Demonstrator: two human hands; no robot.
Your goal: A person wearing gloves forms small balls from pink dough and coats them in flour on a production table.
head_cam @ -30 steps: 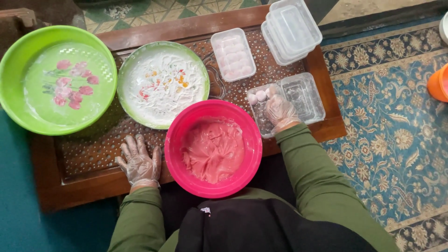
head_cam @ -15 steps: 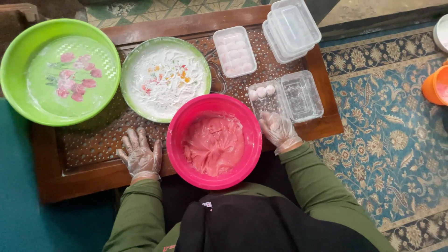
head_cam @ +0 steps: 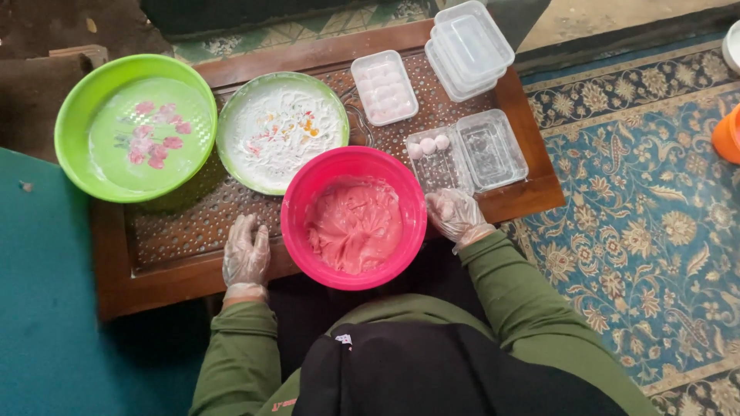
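The right hand [head_cam: 456, 217] drew back from the open clear container [head_cam: 438, 157] holding pink balls and settled beside the pink bowl [head_cam: 354, 216]. The left hand [head_cam: 246, 254] shifted slightly nearer that bowl on the bench [head_cam: 177, 231].

Clear rectangular plastic containers [head_cam: 470, 40] stacked at the table's far corner, others [head_cam: 466, 152] open nearby.
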